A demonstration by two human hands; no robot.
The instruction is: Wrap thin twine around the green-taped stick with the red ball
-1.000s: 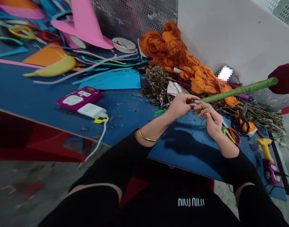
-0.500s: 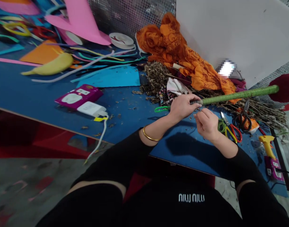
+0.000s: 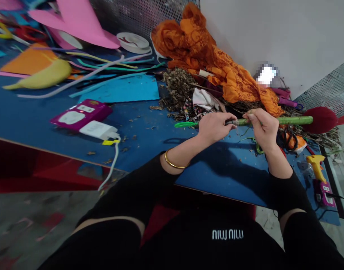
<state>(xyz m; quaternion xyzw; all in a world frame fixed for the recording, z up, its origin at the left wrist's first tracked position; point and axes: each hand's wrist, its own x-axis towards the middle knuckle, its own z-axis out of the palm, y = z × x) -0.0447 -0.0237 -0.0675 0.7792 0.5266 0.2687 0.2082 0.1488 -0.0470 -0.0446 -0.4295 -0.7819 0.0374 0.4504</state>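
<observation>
My left hand (image 3: 217,125) is closed around the dark end of a long green-wrapped stick (image 3: 297,120), which lies level above the table. A dark red, rounded head (image 3: 319,119) tops its right end. From the other end, past my left hand, sticks out a bright green loop (image 3: 186,124). My right hand (image 3: 264,127) pinches at the stick's front with fingertips together, its knuckles covering part of the stick. A thin green strand (image 3: 246,132) hangs by those fingertips; the pinch itself is partly hidden. Below lies a small green coil (image 3: 259,147).
Dark-handled scissors (image 3: 290,140) and a yellow glue gun (image 3: 316,167) lie on the right. Behind are dried plant stems (image 3: 177,86) and an orange cloth (image 3: 197,45). Leftward are a purple power strip (image 3: 82,114), a white adapter (image 3: 99,129), a yellow banana shape (image 3: 45,75) and blue sheets (image 3: 132,90).
My right hand has risen from below the stick to its front, fingertips now at it. The stick has swung level, its red head lower and further left. The view has shifted slightly right.
</observation>
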